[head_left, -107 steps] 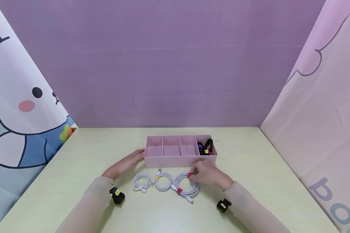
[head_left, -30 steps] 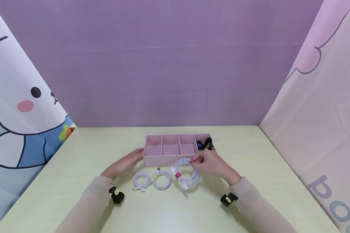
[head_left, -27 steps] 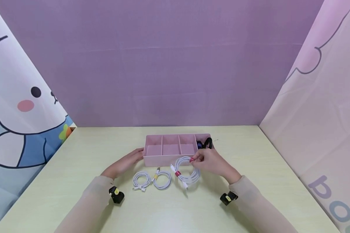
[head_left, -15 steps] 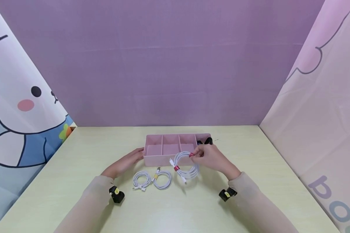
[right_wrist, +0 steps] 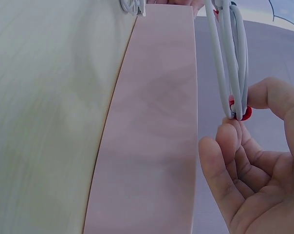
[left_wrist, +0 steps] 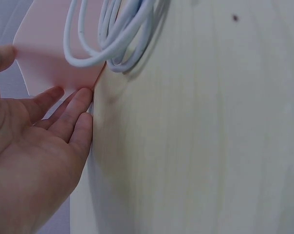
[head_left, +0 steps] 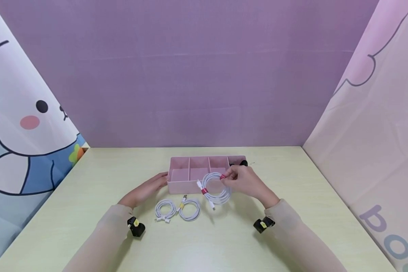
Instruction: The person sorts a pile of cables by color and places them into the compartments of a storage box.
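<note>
Open worktop [head_left: 285,173] stretches from the pink box [head_left: 181,188] to the back-right corner, and the two leftmost compartments [head_left: 179,174] gape unobstructed. A plain white coil [head_left: 173,210] and yellow-tied coil [head_left: 198,210] crowd the front; the left hand [head_left: 146,191] bars the left end, the right hand [head_left: 244,182] and raised red-tied coil [head_left: 221,199] the right.

Beige sleeves [head_left: 100,238], black, yellow-marked wrist cameras [head_left: 136,228]

Both forearms [head_left: 100,236] reach forward and angle inward, sleeved to the wrist. The left hand [head_left: 146,190] lies low, fingers [left_wrist: 71,117] extended and slightly bent, thumb [left_wrist: 2,58] held apart. The right hand [head_left: 248,185] is raised, thumb and fingertips [right_wrist: 227,136] meeting in a pinch.
</note>
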`<action>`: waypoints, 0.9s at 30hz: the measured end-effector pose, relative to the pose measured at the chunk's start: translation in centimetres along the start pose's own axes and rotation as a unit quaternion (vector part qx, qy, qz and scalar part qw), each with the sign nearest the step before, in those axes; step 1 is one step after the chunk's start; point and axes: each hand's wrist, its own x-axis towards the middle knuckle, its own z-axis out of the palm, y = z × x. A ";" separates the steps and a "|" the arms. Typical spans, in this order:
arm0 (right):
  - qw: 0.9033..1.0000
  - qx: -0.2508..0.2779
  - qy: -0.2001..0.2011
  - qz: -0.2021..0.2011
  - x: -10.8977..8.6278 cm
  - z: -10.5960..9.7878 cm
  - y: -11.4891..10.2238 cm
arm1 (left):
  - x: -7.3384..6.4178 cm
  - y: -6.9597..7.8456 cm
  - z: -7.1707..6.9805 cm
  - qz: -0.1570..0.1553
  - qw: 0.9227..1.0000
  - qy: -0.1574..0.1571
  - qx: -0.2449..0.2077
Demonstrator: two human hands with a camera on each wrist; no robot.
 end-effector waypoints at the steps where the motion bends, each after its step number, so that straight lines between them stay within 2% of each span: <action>1: 1.000 -0.001 0.003 0.002 0.1 0.0 -0.1 | 0.0 0.0 0.0 0.001 1.000 -0.001 0.000; 27: 0.999 -0.005 0.036 -0.005 1.7 0.0 -0.1 | 0.2 -0.1 0.0 0.000 1.000 -0.004 -0.008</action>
